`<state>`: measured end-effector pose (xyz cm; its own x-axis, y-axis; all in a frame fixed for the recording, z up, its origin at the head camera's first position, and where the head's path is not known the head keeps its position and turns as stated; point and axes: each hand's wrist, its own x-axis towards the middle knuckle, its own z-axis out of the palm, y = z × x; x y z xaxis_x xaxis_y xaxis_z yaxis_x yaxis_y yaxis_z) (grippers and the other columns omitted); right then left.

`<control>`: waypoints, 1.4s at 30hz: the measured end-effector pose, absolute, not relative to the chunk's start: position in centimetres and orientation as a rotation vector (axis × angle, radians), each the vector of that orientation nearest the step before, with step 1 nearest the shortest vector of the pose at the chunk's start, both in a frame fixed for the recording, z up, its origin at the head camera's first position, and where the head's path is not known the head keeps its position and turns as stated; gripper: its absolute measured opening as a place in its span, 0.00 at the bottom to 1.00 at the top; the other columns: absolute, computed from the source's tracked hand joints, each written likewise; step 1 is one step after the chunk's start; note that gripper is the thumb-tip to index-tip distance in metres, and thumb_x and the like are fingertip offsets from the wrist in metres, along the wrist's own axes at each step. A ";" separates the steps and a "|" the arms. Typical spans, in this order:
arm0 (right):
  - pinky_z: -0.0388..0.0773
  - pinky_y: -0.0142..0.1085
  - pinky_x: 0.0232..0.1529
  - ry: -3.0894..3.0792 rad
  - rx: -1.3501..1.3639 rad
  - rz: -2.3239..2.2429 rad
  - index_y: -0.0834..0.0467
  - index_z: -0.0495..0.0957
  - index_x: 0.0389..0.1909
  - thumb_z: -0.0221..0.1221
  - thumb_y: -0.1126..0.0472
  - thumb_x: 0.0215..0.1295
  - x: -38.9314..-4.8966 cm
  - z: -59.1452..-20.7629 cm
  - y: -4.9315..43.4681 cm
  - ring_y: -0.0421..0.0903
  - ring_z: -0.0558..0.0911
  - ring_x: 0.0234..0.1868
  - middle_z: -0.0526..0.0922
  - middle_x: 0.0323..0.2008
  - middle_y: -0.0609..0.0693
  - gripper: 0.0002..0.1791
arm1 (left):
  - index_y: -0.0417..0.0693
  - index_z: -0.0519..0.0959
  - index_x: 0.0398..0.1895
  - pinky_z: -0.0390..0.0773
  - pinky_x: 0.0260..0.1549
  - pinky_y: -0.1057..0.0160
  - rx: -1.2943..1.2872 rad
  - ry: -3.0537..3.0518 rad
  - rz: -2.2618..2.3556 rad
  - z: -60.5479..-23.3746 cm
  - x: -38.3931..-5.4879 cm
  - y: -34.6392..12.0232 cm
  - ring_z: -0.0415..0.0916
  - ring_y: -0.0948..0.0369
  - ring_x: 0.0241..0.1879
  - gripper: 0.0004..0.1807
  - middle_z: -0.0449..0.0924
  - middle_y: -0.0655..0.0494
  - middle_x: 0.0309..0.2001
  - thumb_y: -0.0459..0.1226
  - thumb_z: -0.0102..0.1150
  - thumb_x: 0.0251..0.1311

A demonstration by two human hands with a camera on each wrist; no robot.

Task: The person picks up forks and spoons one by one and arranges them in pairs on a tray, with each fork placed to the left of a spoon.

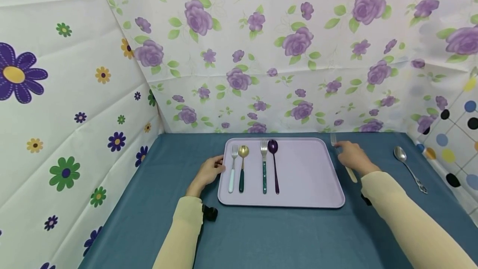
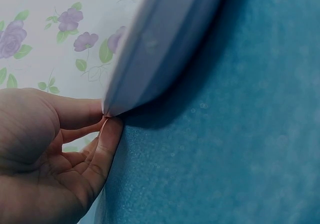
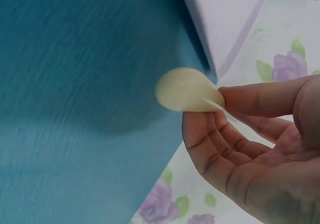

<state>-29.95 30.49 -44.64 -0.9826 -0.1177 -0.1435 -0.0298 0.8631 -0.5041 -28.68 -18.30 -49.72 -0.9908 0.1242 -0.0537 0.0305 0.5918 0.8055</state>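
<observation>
A pale lilac tray (image 1: 304, 173) lies on the blue cloth. On its left part are a fork with a pale mint handle (image 1: 231, 179), a gold spoon with a dark green handle (image 1: 241, 179), a green-handled fork (image 1: 264, 177) and a dark purple spoon (image 1: 276, 173). My left hand (image 1: 208, 172) pinches the tray's left rim (image 2: 150, 53) between thumb and fingers. Just right of the tray, my right hand (image 1: 352, 156) pinches a fork with a cream handle (image 1: 351, 175). Its rounded handle end (image 3: 184, 89) faces the right wrist camera; the fingers partly cover its neck.
A silver spoon (image 1: 410, 169) with an ornate handle lies far right on the blue tablecloth (image 1: 284, 235). Floral sheets (image 1: 239, 45) stand behind and along the left; a dotted sheet (image 1: 457, 144) borders the right.
</observation>
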 end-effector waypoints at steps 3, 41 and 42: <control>0.69 0.40 0.27 2.862 -0.108 -0.762 0.74 0.67 0.71 0.45 0.72 0.64 -30.1 -44.6 30.1 0.46 0.60 0.21 0.70 0.63 0.80 0.32 | 0.34 0.71 0.73 0.76 0.52 0.53 0.136 2.709 1.367 -49.8 -28.7 -18.4 0.75 0.53 0.48 0.27 0.79 0.44 0.52 0.30 0.57 0.72; 0.72 0.36 0.20 2.859 -0.224 -0.828 0.71 0.73 0.67 0.45 0.74 0.64 -29.7 -44.7 22.7 0.48 0.71 0.22 0.77 0.56 0.75 0.29 | 0.33 0.71 0.73 0.77 0.54 0.51 0.142 2.714 1.373 -50.1 -29.0 -18.5 0.76 0.52 0.49 0.27 0.79 0.44 0.53 0.29 0.57 0.72; 0.73 0.36 0.20 2.863 -0.234 -0.829 0.71 0.74 0.66 0.45 0.74 0.64 -29.7 -44.7 22.5 0.48 0.71 0.23 0.76 0.59 0.75 0.29 | 0.33 0.71 0.73 0.77 0.54 0.51 0.142 2.716 1.372 -50.1 -29.0 -18.5 0.76 0.53 0.49 0.27 0.79 0.44 0.52 0.29 0.57 0.72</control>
<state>-29.65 22.47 -44.73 -0.9764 -0.1909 -0.1014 -0.1071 0.8350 -0.5398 -29.00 -18.45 -50.11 -0.9911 0.1256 -0.0432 0.0397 0.5909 0.8058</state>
